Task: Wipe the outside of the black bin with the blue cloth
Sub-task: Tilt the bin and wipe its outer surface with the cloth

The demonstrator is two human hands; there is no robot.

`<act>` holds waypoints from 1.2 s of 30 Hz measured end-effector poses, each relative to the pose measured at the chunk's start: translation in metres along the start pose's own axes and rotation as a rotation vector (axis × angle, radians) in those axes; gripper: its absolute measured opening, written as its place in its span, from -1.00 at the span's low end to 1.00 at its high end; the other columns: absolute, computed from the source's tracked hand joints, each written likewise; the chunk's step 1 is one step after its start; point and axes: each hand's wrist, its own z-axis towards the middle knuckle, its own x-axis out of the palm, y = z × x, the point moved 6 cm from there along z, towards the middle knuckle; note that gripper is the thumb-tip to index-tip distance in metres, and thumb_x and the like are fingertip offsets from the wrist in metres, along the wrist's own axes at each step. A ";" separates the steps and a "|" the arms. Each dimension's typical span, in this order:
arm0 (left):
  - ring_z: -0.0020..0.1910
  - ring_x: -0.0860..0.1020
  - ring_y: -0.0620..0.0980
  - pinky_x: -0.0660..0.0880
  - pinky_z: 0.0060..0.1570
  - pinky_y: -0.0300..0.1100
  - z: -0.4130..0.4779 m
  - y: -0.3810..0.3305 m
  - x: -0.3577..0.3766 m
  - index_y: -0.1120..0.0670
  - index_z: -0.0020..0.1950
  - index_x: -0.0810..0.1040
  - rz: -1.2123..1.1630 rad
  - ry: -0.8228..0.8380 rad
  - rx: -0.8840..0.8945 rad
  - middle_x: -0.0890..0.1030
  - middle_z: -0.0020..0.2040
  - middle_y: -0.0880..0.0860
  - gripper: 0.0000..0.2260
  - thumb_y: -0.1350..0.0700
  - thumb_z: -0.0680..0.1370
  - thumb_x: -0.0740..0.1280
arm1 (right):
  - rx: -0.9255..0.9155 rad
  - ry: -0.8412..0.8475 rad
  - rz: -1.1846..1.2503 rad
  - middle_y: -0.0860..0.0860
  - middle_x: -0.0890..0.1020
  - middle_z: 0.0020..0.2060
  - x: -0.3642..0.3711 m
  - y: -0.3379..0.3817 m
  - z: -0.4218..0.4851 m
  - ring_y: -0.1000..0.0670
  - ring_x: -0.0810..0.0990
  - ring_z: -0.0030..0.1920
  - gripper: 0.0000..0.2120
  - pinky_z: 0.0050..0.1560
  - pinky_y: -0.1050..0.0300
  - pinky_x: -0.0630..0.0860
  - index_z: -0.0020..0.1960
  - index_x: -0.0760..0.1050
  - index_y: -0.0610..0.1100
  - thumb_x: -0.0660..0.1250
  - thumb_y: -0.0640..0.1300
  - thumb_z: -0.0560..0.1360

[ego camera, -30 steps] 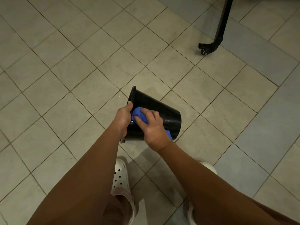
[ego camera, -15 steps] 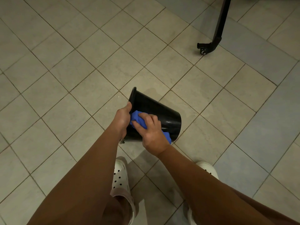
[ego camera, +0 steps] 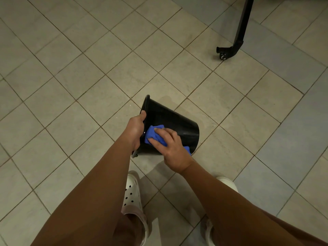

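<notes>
I saw the black bin (ego camera: 174, 120) tipped on its side at the centre of the view, with its rim toward 10 o'clock. The left hand (ego camera: 135, 128) gripped the rim. The right hand (ego camera: 171, 145) held the bunched blue cloth (ego camera: 154, 134) under bent fingers and pressed it against the bin's outer wall. A black wheeled leg (ego camera: 237, 42) stood on the tiled floor (ego camera: 71, 86) at 1 o'clock.

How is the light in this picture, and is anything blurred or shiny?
Head view: dim, warm light; the round black plastic bin shows a faint sheen near its base; soft shadows lie on the beige tiled floor below it; no clear blur.
</notes>
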 end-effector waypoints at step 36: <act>0.08 0.61 0.19 0.50 0.23 0.16 -0.011 0.002 0.002 0.11 0.27 0.53 0.049 -0.010 -0.003 0.64 0.08 0.20 -0.51 -0.23 0.66 0.06 | 0.434 0.120 -0.072 -0.24 0.17 0.40 -0.001 -0.026 0.017 -0.20 0.18 0.25 -0.28 0.26 -0.10 0.29 0.48 0.15 -0.12 0.38 -0.25 0.40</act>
